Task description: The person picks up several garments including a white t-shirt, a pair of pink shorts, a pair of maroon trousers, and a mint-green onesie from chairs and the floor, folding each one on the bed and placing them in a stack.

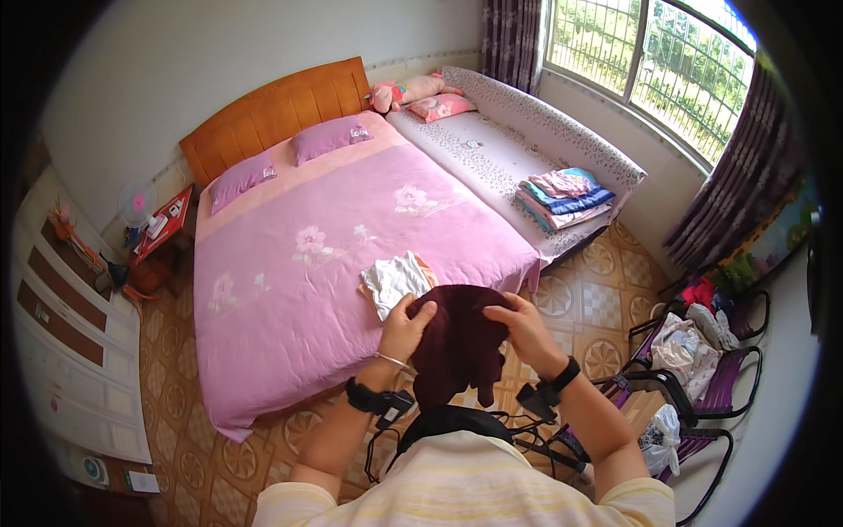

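A dark maroon garment (461, 336) hangs in front of my body, stretched between both hands. My left hand (405, 329) pinches its upper left edge, thumb on top. At its upper right side, my right hand (527, 326) grips the cloth between thumb and fingers. The garment's lower part dangles with uneven ends; which kind of clothing it is I cannot tell. Just beyond my left hand, a white folded garment (395, 280) lies over an orange cloth (427, 269) near the foot of the large bed (283, 356). Straps with small black devices circle both wrists.
A side bed (481, 155) bears a stack of folded clothes (563, 197). To the right, purple folding chairs (724, 382) carry loose clothes (681, 349) and a plastic bag (660, 438). Black cables (527, 428) hang near my waist. A fan (137, 201) stands by a red-topped bedside table (168, 221).
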`<state>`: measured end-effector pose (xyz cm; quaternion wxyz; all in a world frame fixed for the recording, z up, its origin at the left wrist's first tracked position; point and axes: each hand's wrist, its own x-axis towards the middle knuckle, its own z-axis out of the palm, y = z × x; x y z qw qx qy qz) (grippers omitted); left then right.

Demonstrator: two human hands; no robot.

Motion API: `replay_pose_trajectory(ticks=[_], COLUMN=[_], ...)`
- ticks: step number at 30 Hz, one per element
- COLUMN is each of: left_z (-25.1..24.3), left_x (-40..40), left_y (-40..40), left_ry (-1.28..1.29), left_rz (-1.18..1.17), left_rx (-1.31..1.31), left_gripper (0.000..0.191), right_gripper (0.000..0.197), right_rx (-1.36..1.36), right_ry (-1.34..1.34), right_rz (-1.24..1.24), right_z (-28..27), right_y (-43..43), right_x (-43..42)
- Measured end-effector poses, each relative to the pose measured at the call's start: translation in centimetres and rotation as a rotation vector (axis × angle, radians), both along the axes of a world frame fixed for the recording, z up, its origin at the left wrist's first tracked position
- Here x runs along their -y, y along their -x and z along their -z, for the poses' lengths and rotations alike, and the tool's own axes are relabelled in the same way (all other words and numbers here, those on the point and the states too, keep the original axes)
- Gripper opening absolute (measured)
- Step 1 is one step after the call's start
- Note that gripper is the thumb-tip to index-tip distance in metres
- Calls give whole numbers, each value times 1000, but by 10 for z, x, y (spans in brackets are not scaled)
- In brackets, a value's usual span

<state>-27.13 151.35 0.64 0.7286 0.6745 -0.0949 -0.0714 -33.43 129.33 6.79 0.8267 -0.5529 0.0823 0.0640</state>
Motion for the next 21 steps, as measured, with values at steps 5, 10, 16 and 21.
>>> replay_pose_trajectory(ticks=[5,10,16,21], left_z=[-46,-65,-74,-135], left_x=[34,33,17,2], left_y=[38,47,15,14], left_ry=[-162,-94,-53,81], left_rz=[42,18,131,231], left_rx=[376,419,319,338], left_gripper=[52,70,47,49], right_gripper=[22,34,31,34], right_rx=[145,241,181,-229], right_ry=[217,-218,-26,314], right_rz=[-58,-294,-274,-283], right_z=[-18,-38,8,107], right_y=[6,14,-1,-7], right_x=[-32,-30,38,66])
